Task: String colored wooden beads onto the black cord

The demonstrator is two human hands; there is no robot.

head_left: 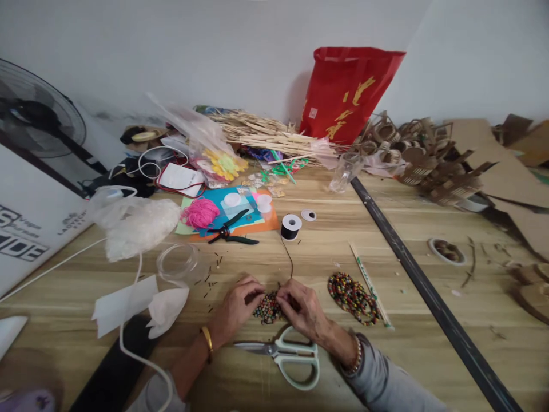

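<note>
A small heap of multicoloured beads (pixel 266 312) lies on the table between my two hands. On its left side, my left hand (pixel 241 303) has its thumb and fingers brought together at the edge of the beads; anything between the tips is too small to make out. From the right, my right hand (pixel 303 308) pinches the thin dark cord (pixel 291 264), which runs back to a black spool (pixel 290 228). Just below the hands lies a pair of scissors (pixel 295 360) with pale green handles, blades pointing left. Coiled strings of beads (pixel 349 297) rest to the right.
Black-handled pliers (pixel 234 232) and pink yarn (pixel 201 213) lie on coloured sheets. A clear glass (pixel 343 171) stands behind, near a red bag (pixel 347 94). A green-patterned stick packet (pixel 371 286) and a dark strip (pixel 420 274) lie right. A white cable (pixel 128 343) crosses the left.
</note>
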